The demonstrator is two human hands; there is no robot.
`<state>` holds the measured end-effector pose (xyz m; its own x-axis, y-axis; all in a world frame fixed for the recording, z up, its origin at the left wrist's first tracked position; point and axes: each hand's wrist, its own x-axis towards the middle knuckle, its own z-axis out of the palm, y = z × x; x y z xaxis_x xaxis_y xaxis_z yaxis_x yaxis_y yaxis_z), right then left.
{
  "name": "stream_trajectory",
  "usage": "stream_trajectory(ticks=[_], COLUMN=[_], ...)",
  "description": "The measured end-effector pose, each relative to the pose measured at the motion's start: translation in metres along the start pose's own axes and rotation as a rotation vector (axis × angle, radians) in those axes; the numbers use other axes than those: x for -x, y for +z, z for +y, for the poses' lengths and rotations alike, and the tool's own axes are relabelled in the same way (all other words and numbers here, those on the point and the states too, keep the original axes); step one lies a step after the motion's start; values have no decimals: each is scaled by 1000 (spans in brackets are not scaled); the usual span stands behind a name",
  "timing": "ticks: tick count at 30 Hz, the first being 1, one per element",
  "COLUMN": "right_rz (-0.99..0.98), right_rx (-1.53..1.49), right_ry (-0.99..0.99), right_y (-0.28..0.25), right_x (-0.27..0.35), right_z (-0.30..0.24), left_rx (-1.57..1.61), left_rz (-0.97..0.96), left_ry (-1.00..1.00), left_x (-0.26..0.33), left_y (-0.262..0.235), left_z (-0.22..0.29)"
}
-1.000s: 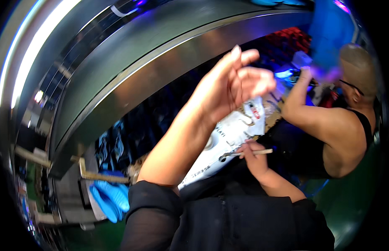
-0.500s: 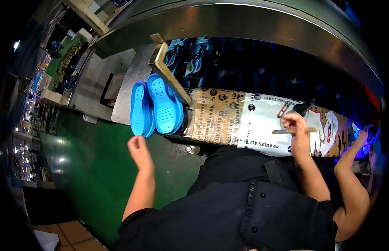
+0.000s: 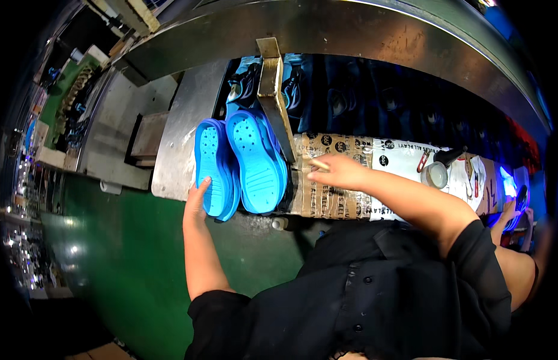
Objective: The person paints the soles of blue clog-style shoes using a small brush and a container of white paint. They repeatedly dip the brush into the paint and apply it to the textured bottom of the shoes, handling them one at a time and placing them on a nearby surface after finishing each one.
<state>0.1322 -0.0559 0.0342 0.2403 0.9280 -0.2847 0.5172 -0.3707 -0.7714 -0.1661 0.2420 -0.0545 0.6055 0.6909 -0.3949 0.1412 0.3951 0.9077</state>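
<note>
Two stacks of blue shoe soles stand side by side at the bench's left end: a left stack (image 3: 210, 150) and a right stack (image 3: 252, 157). Small holes dot their toe ends. My left hand (image 3: 198, 201) grips the near edge of the left stack, its thumb on the top sole and the other fingers mostly hidden beneath. Over the brown cardboard, right of the stacks, my right hand (image 3: 342, 172) is closed around a slim wooden brush (image 3: 319, 164). Only a short tan piece of the brush shows; its bristles cannot be made out.
A metal post (image 3: 273, 90) rises just behind the right stack. Printed cardboard (image 3: 327, 201) and white plastic cover the bench, with a cup of pale liquid (image 3: 435, 175) farther right. Dark shoes (image 3: 246, 84) sit behind, below a metal beam (image 3: 351, 39). Another person's hand (image 3: 508, 213) is at far right.
My right hand has swung left with the brush, from above the white plastic to beside the right stack. My left hand has moved up onto the left stack's edge. The cup has come into view.
</note>
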Motion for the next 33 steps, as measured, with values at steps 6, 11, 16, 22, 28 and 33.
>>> stream_trajectory(ticks=[6,11,16,22,28,33], right_rz=[-141,-18,-160,-280,-253,-249], right_rx=[-134,-240,-193,-24,83,203], right_ry=[126,138,98,103,56,121], right_y=[59,95,72,40,26,1], right_x=[-60,-86,-56,-14,21,65], right_z=[5,22,14,1,32,57], left_rx=[24,128,256,376,350,113], left_rz=[-86,-35,12,-62,-79,-177], left_ry=[2,2,-16,-279,-293,-274], left_x=[-2,26,108,182,207,201], left_y=[9,25,66,110,149,181], left_z=[9,-1,-29,-87,-84,-87])
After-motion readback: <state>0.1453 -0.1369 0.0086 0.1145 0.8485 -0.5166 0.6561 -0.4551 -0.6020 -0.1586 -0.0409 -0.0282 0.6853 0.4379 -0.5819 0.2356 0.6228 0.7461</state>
